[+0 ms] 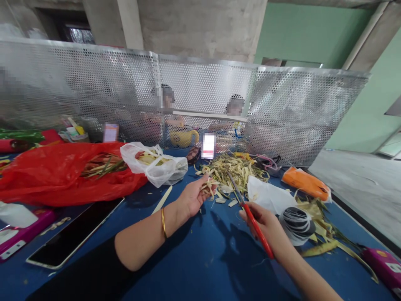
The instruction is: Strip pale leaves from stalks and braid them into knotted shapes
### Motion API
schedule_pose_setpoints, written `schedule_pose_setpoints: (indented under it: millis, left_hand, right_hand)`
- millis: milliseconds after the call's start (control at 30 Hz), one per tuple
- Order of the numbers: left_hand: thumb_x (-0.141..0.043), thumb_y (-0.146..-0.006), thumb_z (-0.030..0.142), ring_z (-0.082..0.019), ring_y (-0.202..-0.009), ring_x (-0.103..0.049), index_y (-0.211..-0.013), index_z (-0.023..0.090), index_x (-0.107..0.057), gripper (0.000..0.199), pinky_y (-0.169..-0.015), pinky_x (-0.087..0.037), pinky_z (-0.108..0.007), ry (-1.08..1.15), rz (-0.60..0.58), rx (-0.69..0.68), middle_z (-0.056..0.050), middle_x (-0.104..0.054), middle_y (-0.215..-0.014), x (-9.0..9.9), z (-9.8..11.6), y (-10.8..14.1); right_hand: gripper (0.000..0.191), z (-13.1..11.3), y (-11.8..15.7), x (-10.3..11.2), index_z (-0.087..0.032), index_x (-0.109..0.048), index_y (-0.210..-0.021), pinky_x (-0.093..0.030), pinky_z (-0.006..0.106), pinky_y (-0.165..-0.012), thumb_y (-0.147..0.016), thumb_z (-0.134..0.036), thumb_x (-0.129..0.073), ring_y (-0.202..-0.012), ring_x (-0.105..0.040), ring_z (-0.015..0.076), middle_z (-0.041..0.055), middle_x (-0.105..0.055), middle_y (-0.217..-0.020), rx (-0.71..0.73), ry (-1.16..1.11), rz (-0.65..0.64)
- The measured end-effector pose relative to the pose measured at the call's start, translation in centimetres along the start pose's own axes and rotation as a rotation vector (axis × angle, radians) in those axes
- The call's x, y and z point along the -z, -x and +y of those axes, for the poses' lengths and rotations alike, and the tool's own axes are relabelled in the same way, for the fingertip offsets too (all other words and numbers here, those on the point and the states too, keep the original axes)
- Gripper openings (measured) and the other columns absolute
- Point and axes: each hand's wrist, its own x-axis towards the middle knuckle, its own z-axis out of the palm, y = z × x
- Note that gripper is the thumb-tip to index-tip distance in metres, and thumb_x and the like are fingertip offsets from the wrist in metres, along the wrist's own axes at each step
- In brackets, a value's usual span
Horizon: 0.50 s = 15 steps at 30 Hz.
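Note:
My left hand (194,196), palm partly turned up, pinches a small bundle of pale dried husk strips (211,186) at the fingertips. Closed around a red-handled tool (256,228) is my right hand (266,223). The tool's long, slim metal end points away from me and reaches the edge of a heap of dried husk strips (232,169); its exact kind is not clear. A white sheet (269,195) lies just beyond my right hand. Beside that wrist sits a spool of clear line (296,225).
A red plastic bag (69,188) and a white plastic bag (156,167) hold plant strips at left. A dark tablet-like device (78,234) lies nearer. An orange packet (305,184) is at right. A perforated metal screen (206,83) stands behind, with people beyond.

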Motion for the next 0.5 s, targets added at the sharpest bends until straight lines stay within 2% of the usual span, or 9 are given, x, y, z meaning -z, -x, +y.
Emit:
schedule_pose_setpoints:
  millis: [67,167,367,500]
  left_hand:
    - [-0.049,-0.092,0.048,-0.018,-0.072,-0.069,-0.086,0.01,-0.061,0.04,-0.062,-0.056,-0.025,0.064,-0.03,0.091,-0.014,-0.07,-0.082,0.1,0.2,0.2]
    - [-0.036,-0.091,0.062,-0.022,-0.08,-0.07,-0.095,0.008,-0.06,0.058,-0.067,-0.057,-0.03,0.128,-0.088,0.136,-0.019,-0.069,-0.093,0.1,0.6,0.3]
    - [-0.034,-0.088,0.067,-0.023,-0.079,-0.07,-0.102,0.008,-0.058,0.065,-0.069,-0.056,-0.032,0.103,-0.112,0.173,-0.02,-0.069,-0.093,0.5,0.2,0.6]
    - [-0.033,-0.09,0.064,-0.024,-0.071,-0.069,-0.107,0.007,-0.054,0.062,-0.068,-0.055,-0.036,-0.032,-0.104,0.373,-0.019,-0.069,-0.085,0.9,-2.0,1.7]
  right_hand:
    - [0.047,0.5,-0.3,-0.1,-0.018,-0.061,-0.095,-0.033,0.022,-0.042,-0.076,-0.061,-0.064,-0.045,-0.039,0.0093,-0.0053,-0.046,-0.058,-0.045,-0.109,0.018]
    - [0.055,0.8,-0.5,-0.4,-0.018,-0.061,-0.102,-0.033,0.02,-0.038,-0.073,-0.064,-0.065,-0.042,-0.041,0.0085,-0.0057,-0.047,-0.058,-0.082,-0.213,0.043]
    - [0.059,0.9,-0.9,-0.7,-0.016,-0.062,-0.097,-0.032,0.019,-0.036,-0.069,-0.068,-0.067,-0.038,-0.041,0.0066,-0.0061,-0.048,-0.057,-0.097,-0.264,0.084]
    - [0.058,0.9,-1.0,-0.6,-0.015,-0.061,-0.092,-0.031,0.02,-0.036,-0.069,-0.068,-0.066,-0.037,-0.041,0.0061,-0.0062,-0.049,-0.057,-0.088,-0.3,0.103]
